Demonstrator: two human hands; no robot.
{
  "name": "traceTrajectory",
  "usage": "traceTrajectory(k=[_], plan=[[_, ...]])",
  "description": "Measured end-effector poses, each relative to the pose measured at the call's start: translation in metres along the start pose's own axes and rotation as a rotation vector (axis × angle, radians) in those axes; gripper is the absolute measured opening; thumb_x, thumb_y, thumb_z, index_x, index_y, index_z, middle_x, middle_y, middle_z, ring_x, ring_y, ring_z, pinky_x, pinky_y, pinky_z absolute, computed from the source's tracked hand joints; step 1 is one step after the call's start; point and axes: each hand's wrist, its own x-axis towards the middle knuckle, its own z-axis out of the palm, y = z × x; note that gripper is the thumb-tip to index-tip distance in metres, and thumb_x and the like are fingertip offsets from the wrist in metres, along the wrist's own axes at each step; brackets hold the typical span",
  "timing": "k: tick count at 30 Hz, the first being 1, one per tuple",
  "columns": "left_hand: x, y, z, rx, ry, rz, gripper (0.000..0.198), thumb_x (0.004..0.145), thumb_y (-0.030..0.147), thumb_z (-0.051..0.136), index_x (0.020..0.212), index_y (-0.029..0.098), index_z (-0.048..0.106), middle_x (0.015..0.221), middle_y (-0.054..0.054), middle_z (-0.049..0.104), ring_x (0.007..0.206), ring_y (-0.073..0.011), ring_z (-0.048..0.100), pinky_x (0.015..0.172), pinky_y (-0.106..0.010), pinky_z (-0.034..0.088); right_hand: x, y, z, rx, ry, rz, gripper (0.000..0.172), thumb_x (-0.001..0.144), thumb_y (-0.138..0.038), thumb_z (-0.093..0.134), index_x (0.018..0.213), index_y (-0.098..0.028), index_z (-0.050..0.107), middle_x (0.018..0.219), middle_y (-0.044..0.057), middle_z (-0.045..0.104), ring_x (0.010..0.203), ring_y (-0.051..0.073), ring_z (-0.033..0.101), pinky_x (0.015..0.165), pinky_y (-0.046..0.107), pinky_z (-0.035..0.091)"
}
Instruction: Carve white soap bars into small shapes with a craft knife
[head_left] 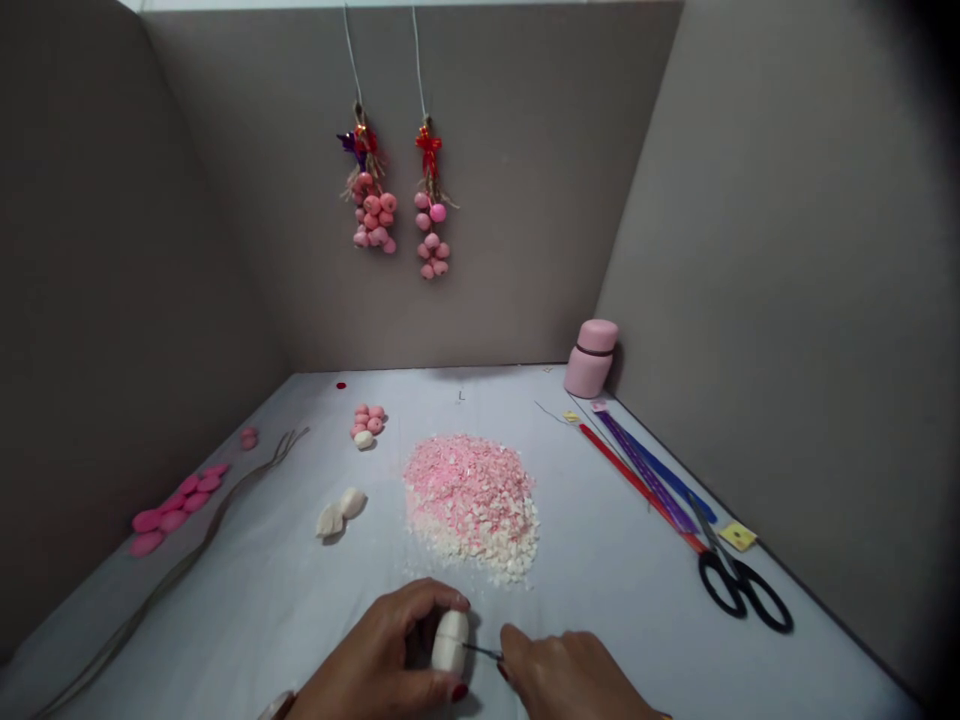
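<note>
My left hand (401,650) grips a small white oval block (450,645) near the table's front edge, thumb below and fingers above. A thin line runs across the block's face. My right hand (570,672) is closed around a thin dark metal tool (484,652), whose tip meets the block's right side. Its handle is hidden in my fist, so I cannot tell its exact kind. Just beyond my hands lies a heap of pink and white shavings (471,500). Two white lumps (341,512) rest to the left of the heap.
Pink balls (367,420) and flat pink pieces (176,510) lie on the left, beside long cords (187,560). Scissors (742,590), ribbons (645,480) and a pink flask (591,360) line the right. Two bunches of pink balls (431,240) hang at the back wall.
</note>
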Motion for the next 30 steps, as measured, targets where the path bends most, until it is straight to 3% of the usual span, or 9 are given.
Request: traceTrajectory(k=[6,13,20,30], plan=[[-0.001,-0.004,0.001,0.029,0.008,0.015,0.042,0.068,0.029,0.074,0.108,0.024,0.063,0.091,-0.002,0.065,0.076,-0.0197,0.054,0.066,-0.03,0.04,0.0,-0.005,-0.01,-0.001,0.022,0.016,0.01,0.076,-0.012,0.055,0.077,-0.021,0.051,0.051,-0.002,0.062,0.043,0.017,0.063,0.038,0.025,0.021],[-0.003,-0.003,0.004,-0.049,0.019,-0.011,0.041,0.068,0.029,0.073,0.107,0.023,0.063,0.087,-0.001,0.064,0.073,-0.0178,0.051,0.062,-0.028,0.039,0.0,-0.01,-0.021,-0.036,-0.057,0.026,0.02,0.063,-0.011,0.058,0.079,-0.022,0.051,0.056,-0.001,0.064,0.049,0.02,0.066,0.04,0.025,0.026],[-0.003,0.002,0.002,0.011,0.022,0.002,0.039,0.071,0.034,0.072,0.108,0.022,0.064,0.096,-0.004,0.067,0.083,-0.0227,0.057,0.072,-0.032,0.044,-0.001,-0.012,-0.028,-0.025,-0.115,0.031,0.027,0.059,-0.013,0.061,0.086,-0.019,0.057,0.064,0.003,0.069,0.056,0.026,0.069,0.043,0.026,0.032],[-0.004,-0.009,0.003,0.029,0.03,0.016,0.042,0.073,0.036,0.072,0.112,0.022,0.063,0.096,-0.004,0.068,0.082,-0.0223,0.058,0.07,-0.032,0.045,-0.001,-0.018,-0.032,-0.01,-0.131,0.044,0.027,0.063,-0.009,0.06,0.089,-0.016,0.061,0.072,0.008,0.072,0.062,0.028,0.07,0.047,0.029,0.04]])
